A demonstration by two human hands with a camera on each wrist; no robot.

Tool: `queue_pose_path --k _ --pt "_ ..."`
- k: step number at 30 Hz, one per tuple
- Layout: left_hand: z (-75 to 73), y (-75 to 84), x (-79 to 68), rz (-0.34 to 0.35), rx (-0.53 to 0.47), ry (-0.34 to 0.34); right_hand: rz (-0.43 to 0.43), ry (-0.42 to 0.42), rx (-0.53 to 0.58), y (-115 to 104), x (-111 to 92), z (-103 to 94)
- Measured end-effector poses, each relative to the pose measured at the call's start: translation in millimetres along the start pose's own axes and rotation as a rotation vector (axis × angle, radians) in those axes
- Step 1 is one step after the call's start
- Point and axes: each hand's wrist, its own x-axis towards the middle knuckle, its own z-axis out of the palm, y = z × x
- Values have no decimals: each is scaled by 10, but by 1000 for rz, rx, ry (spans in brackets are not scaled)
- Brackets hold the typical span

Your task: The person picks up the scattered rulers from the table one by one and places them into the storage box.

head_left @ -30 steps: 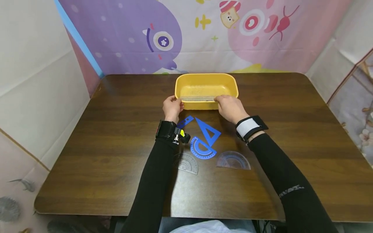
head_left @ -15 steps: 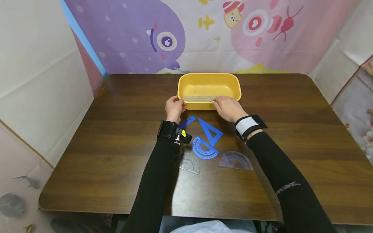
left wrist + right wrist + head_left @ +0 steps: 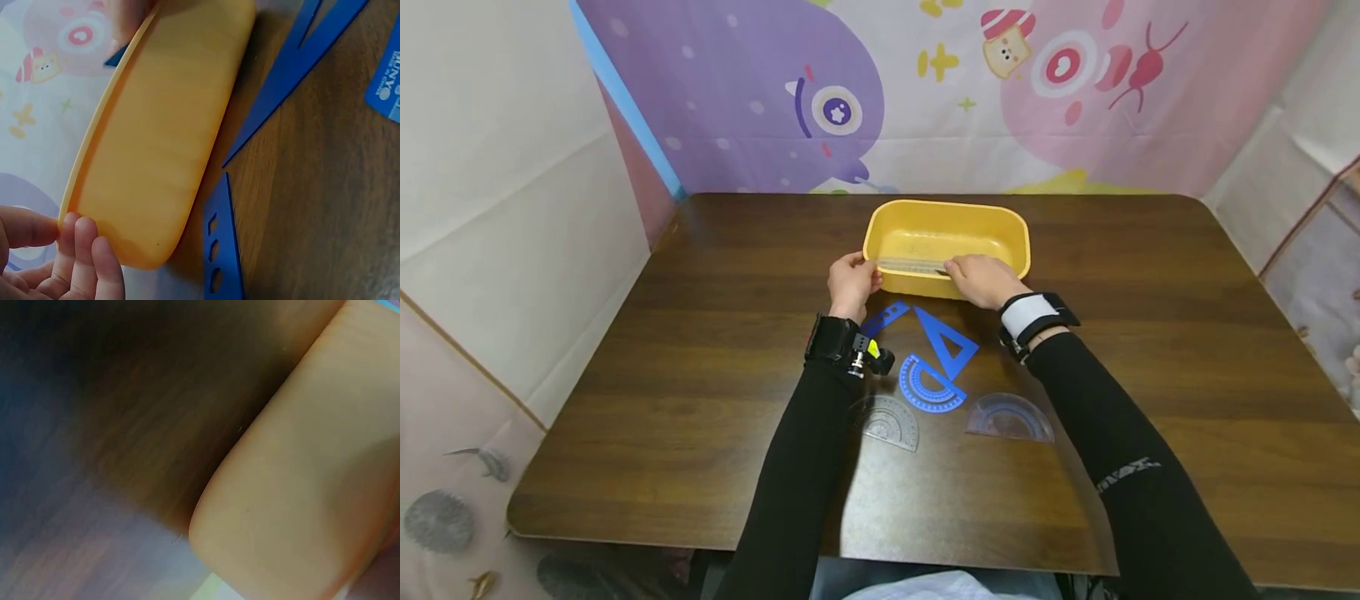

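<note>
A yellow plastic basin (image 3: 955, 215) stands near the table's back edge. My left hand (image 3: 850, 287) pinches its rim at the front left corner, thumb and fingers on either side in the left wrist view. At the front rim, right of the middle, my right hand (image 3: 987, 281) reaches over and grips something flat and dark blue (image 3: 117, 56). Only its pointed corner shows below the fingers, so I cannot tell its kind. A clear ruler (image 3: 908, 265) lies inside along the basin's front wall. The right wrist view is filled mostly by the basin's outer side (image 3: 287, 469).
In front of the basin lie a blue ruler (image 3: 891, 314) with cut-out holes, a blue set square (image 3: 934, 327) and a blue protractor (image 3: 917, 392). Closer to me are two clear protractors, one at left (image 3: 891, 425) and one at right (image 3: 1011, 423). A printed cloth (image 3: 910, 158) hangs behind the table.
The basin has shifted slightly towards me, its right end most. My right hand has come nearer with it, and a dark tip now shows at its fingers. My left hand stays on the rim.
</note>
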Motion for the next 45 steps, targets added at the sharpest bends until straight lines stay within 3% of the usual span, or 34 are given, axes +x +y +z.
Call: queue_pose_path --k 9,14,19,23,32,40,45 --pt "16 -22 -47 -1 -3 -7 32 120 51 74 -16 -27" --pt "8 -27 -100 1 -84 -11 8 155 31 63 -89 -32" --pt "30 -18 -111 -14 -184 -23 -69 340 -1 19 -209 -42" --pt "27 0 -101 -11 -178 -37 -141 436 -20 -53 -375 -41" --pt "-48 20 -63 -4 6 -29 -173 311 -16 -194 -635 122" --pt "-77 79 -20 -55 -57 -69 -146 146 1 -301 -715 249" --pt "-96 125 4 -85 -55 -60 -137 69 -33 -366 -746 279"
